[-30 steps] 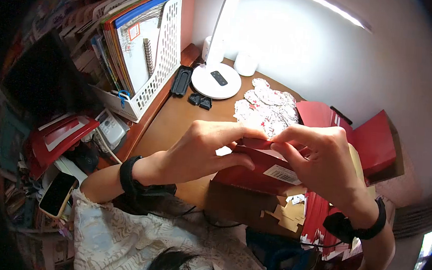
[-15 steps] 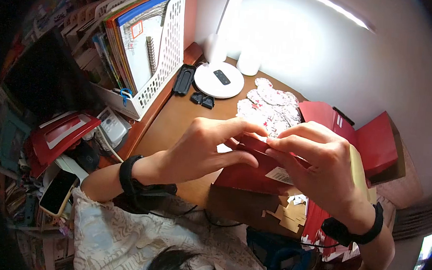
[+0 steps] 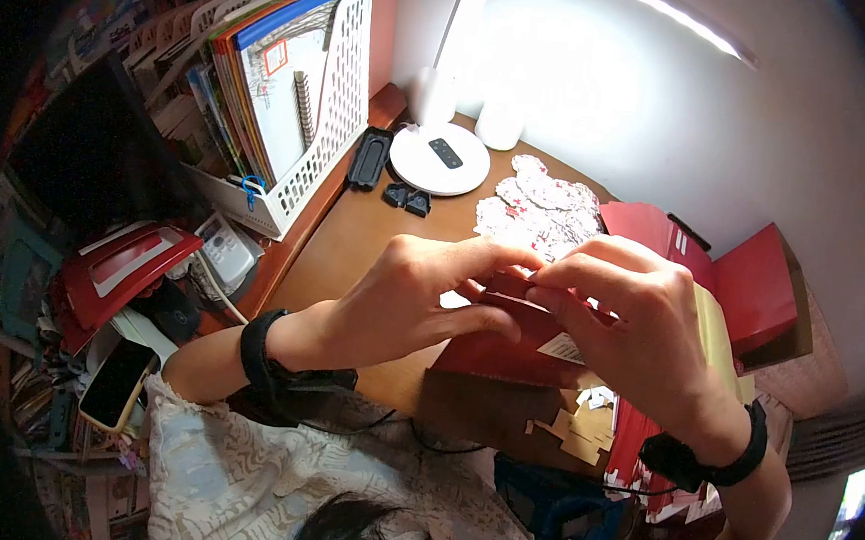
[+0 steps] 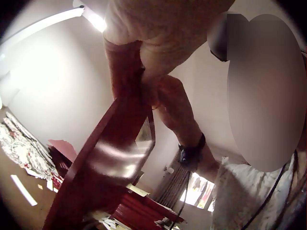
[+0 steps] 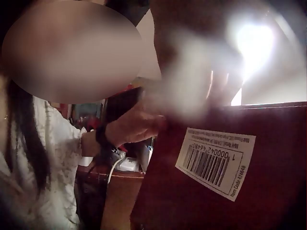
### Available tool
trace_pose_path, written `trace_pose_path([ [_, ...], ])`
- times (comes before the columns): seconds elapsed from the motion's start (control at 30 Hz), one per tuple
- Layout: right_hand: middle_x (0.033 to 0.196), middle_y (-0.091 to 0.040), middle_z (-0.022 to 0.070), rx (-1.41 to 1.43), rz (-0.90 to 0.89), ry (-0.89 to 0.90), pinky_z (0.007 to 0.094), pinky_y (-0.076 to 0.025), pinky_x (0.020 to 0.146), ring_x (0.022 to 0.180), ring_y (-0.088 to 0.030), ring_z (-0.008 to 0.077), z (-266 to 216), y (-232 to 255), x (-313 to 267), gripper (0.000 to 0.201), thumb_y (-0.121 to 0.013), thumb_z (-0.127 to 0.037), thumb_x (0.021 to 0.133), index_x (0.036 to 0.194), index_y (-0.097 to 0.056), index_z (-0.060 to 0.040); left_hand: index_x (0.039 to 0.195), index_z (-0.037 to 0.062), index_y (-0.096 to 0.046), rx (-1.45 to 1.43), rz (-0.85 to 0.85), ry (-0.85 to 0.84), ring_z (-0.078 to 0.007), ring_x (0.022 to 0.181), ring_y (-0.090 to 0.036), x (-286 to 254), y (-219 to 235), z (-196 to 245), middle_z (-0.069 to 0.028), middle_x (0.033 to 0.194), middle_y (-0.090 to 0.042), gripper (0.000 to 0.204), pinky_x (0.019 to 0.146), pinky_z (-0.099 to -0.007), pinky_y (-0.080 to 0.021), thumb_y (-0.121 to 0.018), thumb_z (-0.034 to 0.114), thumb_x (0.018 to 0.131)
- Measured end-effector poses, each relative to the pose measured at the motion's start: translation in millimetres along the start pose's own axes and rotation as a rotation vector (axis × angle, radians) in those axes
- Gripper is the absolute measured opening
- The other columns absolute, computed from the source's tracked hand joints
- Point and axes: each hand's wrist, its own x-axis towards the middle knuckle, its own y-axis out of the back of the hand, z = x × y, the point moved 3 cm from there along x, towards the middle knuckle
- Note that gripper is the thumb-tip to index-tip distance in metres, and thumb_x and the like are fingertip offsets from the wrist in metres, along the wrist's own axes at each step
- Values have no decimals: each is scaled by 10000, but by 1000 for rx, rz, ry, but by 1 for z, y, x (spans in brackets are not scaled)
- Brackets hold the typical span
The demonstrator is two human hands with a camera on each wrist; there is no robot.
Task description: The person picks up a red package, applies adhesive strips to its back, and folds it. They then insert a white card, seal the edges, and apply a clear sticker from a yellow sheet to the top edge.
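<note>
A glossy red cardboard box (image 3: 487, 352) is held up in front of the person by both hands. The left hand (image 3: 406, 286) grips its upper left end, with the thumb lying along the near side. The right hand (image 3: 640, 320) pinches the top edge close to the left fingertips. Between the hands a red flap shows at the rim; the fingertips themselves are partly hidden. A white barcode label (image 5: 213, 163) is stuck on the near face, partly covered by the right hand in the head view. From the left wrist view, the box's shiny side (image 4: 112, 160) slants downward.
Behind the box lies a heap of white pieces with red marks (image 3: 547, 213). A lamp base (image 3: 440, 160) and black plastic parts (image 3: 370, 160) stand farther back. At right are an opened red box (image 3: 753, 282) and stacked red card (image 3: 632, 434). A white file rack (image 3: 340, 93) stands left.
The right hand has shifted slightly left and turned over the box's top edge, covering more of the barcode label. The left hand keeps nearly the same place.
</note>
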Motion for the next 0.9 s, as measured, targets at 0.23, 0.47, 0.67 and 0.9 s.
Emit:
trace_pose_path([
  [0.23, 827, -661, 24, -98, 48, 206, 343, -553, 612, 773, -671, 203, -3, -1, -2, 125, -724, -91, 787, 911, -719, -104, 1216, -36, -601, -158, 4, 119, -193, 1009, -717, 0, -1, -1, -158, 1106, -721, 403, 854, -307, -608, -769, 14, 854],
  [0.47, 885, -674, 64, -59, 77, 207, 328, -523, 628, 755, -633, 212, -7, -5, -14, 356, -792, -14, 736, 1082, -754, -87, 1041, -20, -590, -143, 111, 105, -164, 962, -714, -4, -5, -3, -106, 992, -730, 274, 813, -294, -605, -784, 60, 864],
  [0.67, 875, -638, 46, -100, 131, 210, 309, -518, 645, 769, -609, 194, -7, -7, -23, 444, -804, 8, 696, 1125, -754, -93, 993, 6, -615, -71, 190, -11, -166, 865, -742, -7, -6, -2, -92, 896, -715, 273, 750, -286, -599, -812, 108, 836],
  [0.9, 883, -604, 66, -118, 99, 260, 335, -528, 650, 774, -610, 214, -7, -6, -25, 377, -693, -37, 710, 1086, -719, -23, 914, 3, -638, 0, 205, -104, -185, 817, -752, -5, -5, 0, -103, 878, -744, 224, 703, -276, -592, -821, 83, 813],
])
